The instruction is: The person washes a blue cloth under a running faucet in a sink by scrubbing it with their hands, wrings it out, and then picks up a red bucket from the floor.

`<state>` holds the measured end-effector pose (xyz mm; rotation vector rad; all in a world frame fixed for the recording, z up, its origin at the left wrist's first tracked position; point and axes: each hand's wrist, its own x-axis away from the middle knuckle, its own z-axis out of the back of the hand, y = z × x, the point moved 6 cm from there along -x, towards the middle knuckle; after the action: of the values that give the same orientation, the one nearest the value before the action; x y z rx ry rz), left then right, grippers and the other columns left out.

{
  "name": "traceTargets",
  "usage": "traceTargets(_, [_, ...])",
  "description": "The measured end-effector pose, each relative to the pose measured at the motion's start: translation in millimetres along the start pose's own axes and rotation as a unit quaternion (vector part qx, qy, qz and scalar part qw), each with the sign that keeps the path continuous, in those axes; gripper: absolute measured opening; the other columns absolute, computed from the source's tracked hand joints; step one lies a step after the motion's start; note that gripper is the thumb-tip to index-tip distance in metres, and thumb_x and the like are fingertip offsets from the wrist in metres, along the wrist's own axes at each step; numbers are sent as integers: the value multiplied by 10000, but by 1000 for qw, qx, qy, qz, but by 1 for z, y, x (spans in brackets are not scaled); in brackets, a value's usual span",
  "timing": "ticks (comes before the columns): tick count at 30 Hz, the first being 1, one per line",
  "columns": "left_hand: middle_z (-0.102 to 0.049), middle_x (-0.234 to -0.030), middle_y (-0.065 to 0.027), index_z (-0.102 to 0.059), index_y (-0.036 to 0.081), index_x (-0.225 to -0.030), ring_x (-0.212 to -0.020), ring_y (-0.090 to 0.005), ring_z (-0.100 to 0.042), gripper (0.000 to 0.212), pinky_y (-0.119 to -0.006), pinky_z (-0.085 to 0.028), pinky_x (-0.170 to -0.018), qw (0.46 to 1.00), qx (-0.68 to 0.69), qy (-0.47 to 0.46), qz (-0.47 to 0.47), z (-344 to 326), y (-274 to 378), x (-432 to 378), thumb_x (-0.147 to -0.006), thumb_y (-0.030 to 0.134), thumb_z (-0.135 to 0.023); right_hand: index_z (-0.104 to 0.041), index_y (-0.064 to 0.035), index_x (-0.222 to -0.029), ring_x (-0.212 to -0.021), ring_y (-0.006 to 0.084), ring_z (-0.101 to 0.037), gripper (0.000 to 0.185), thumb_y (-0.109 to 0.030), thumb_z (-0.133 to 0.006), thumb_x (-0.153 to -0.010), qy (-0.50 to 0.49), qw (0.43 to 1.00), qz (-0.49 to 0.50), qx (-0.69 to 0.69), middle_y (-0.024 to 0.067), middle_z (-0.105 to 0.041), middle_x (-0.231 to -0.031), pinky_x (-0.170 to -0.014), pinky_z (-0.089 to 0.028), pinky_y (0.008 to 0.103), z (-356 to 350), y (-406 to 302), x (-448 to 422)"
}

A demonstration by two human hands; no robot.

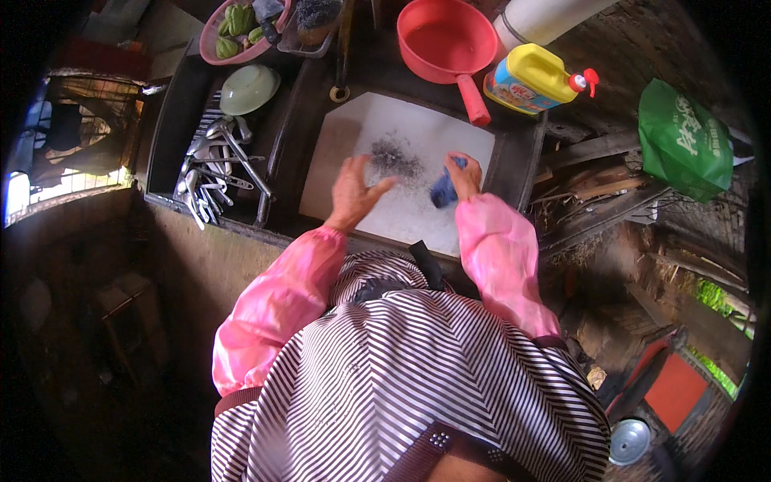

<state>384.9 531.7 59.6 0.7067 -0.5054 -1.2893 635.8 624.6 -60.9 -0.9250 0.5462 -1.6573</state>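
A pale flat board (409, 232), one corner cut off at a slant, lies within the dark-rimmed sink basin in front of me. Dark, loose bits (394, 158) are scattered in a patch near its middle. My left hand (355, 190) hovers at the left of this patch, fingers spread and holding nothing. On the board's right side my right hand (467, 172) grips a crumpled blue thing (444, 191), perhaps a cloth or scouring pad; the fingers hide part of it. Pink sleeves cover both forearms.
Several spoons and ladles (217, 162) lie in the left compartment by a pale green bowl (249, 90). Behind stand a pink basket (238, 36) of green chayotes, a red dipper (449, 42) and a yellow pump jug (536, 78). A green bag (680, 141) hangs right, above stacked wood (608, 187).
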Motion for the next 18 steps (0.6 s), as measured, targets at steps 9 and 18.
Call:
traceTargets(9, [-517,-924,-118,-559,39,-857,-901,-303,-513,227,-404,-431,-725,973,-227,-21,28,52,-88,97,-697,162,-663,-607,28,-1050,-663,126,-568,265,-140,-626,-846,-20,942,-114,-314,64,-600,-726,-650,-459,243,64,38,109])
traceTargets(18, [-536,-961,-117,-562,45,-845,-926,-308,-521,189,-396,-433,-749,974,-200,101,47,93,-89,145,-703,125,-659,-632,2,-1031,-776,180,-617,347,-263,-655,-809,-17,991,-7,-134,101,-646,-827,-741,-474,293,54,21,151])
